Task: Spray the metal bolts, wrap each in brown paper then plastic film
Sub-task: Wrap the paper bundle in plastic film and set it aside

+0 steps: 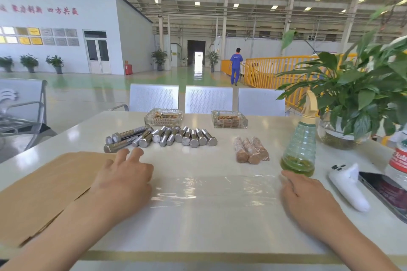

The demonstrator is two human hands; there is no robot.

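The phone (387, 196) and red-labelled bottle (399, 160) are cropped by the right edge.

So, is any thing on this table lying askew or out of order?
Mostly tidy. Only the leftmost bare bolts lie crosswise in a loose heap, while the rest stand in a neat row. The three wrapped bolts lie side by side.

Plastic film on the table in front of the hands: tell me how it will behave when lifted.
The film looks thin and clear, with wrinkles, so it will probably go floppy and fold on itself. It lies flat against the glossy table, so it may cling and need peeling from an edge. It is likely very light and easily shifted.
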